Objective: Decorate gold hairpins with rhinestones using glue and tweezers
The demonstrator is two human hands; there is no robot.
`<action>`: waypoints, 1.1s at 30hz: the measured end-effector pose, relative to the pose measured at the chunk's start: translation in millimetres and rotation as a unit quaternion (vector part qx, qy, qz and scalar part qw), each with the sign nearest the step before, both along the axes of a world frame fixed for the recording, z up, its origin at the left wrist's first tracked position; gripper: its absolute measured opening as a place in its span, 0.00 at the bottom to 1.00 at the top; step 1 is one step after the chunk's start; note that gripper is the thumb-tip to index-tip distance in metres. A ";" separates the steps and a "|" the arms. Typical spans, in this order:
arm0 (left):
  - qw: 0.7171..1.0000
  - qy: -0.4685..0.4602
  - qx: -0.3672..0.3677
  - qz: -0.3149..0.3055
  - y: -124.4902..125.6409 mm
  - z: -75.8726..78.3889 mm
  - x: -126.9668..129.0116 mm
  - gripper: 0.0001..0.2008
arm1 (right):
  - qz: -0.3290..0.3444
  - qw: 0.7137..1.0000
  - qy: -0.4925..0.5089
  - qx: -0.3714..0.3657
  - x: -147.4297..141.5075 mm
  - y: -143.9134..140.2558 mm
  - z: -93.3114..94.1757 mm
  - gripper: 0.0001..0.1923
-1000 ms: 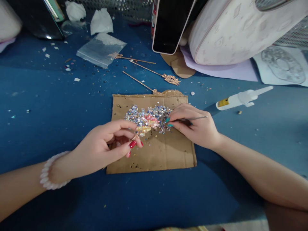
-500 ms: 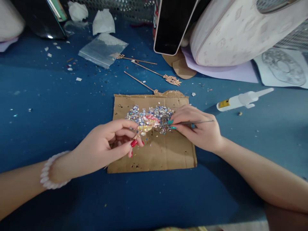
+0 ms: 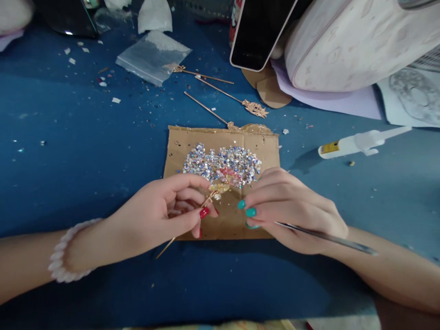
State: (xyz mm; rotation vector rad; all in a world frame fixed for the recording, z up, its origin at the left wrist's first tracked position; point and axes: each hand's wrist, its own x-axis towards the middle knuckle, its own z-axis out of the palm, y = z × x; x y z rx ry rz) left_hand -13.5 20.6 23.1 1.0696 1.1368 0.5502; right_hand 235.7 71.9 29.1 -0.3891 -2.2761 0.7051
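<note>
A brown cardboard sheet (image 3: 256, 142) lies on the blue table and carries a heap of small shiny crystals (image 3: 223, 162). My left hand (image 3: 161, 215) pinches a thin gold hairpin (image 3: 165, 246) whose pink and yellow decorated head (image 3: 220, 185) rests at the heap's near edge. My right hand (image 3: 292, 213), with teal nails, grips slim metal tweezers (image 3: 330, 237) that point back along my forearm; its fingertips sit just right of the hairpin head, over the cardboard's near right part.
Three more gold hairpins (image 3: 223, 94) lie behind the cardboard, beside a clear plastic bag (image 3: 151, 57). A white glue bottle (image 3: 357, 142) lies to the right. A dark phone (image 3: 261, 32) and a pale pouch (image 3: 357, 41) stand at the back. Tiny scraps dot the table.
My right hand has drawn back from the crystal heap toward me and rolled, so the tweezers now trail along my forearm. The left hand still holds the hairpin in place.
</note>
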 end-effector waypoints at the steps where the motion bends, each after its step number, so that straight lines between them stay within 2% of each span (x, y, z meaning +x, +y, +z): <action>1: 1.000 0.012 -0.023 0.007 -0.2 3.8 1.7 0.14 | 0.002 1.000 0.008 0.006 -0.6 0.8 -1.3 0.04; 4: 0.997 0.034 -0.062 0.026 -0.8 15.4 6.8 0.12 | 0.003 0.999 0.028 0.021 -2.5 2.9 -5.7 0.04; 7: 0.997 0.029 -0.070 0.034 -1.0 20.7 9.4 0.11 | 0.003 0.999 0.029 0.035 -4.5 2.8 -8.2 0.03; 33: 0.998 0.029 -0.053 0.035 -2.2 18.1 9.7 0.11 | -0.008 0.999 0.018 0.051 -6.4 -2.2 -9.2 0.04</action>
